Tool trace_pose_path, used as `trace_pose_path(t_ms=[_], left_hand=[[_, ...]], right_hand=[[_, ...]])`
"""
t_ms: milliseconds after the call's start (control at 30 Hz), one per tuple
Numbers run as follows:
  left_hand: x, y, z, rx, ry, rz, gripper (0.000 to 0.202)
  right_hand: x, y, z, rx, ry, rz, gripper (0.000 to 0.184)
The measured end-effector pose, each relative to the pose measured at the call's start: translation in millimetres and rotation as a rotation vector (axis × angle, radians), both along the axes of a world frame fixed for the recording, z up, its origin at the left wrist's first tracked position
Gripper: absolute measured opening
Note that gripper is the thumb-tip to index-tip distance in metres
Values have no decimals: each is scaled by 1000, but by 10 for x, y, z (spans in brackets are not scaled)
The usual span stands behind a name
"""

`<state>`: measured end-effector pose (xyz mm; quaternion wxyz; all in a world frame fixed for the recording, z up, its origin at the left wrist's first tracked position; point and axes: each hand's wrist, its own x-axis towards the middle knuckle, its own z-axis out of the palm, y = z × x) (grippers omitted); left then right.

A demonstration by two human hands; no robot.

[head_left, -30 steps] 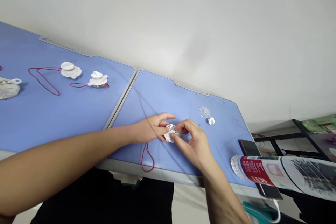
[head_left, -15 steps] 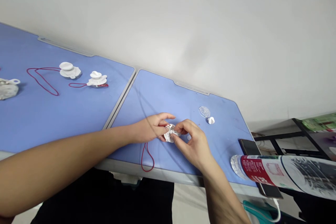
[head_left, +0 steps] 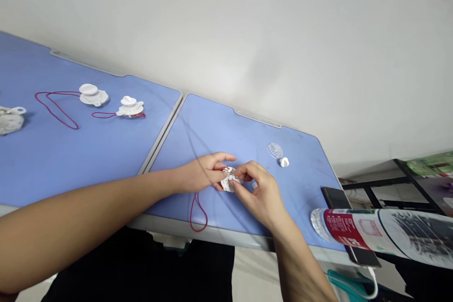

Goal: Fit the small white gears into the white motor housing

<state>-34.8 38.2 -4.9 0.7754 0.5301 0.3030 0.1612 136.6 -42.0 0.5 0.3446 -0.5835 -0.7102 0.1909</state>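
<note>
Fingers (head_left: 221, 159) of the left hand (head_left: 198, 174) and the right hand (head_left: 264, 196) stayed pinched together on a small white plastic disc (head_left: 229, 180), held over the blue table (head_left: 212, 137), barely changed from a moment earlier. A red cord (head_left: 197, 214) lay looped on the table just below the left hand.
</note>
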Motion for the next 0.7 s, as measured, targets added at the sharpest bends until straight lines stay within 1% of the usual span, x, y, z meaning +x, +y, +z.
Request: trace_pose_path(t_ms=[167, 267, 500, 700], left_hand=[[-1, 2, -9, -12, -30, 3, 51], [1, 0, -3, -15, -12, 3, 50], [9, 6, 23, -28, 19, 26, 48], [14, 6, 9, -17, 35, 31, 47]], right_hand=[[8, 2, -9, 12, 2, 1, 11], [17, 2, -15, 34, -5, 0, 11], [25, 3, -4, 204, -138, 18, 6], [23, -5, -7, 269, -226, 79, 8]])
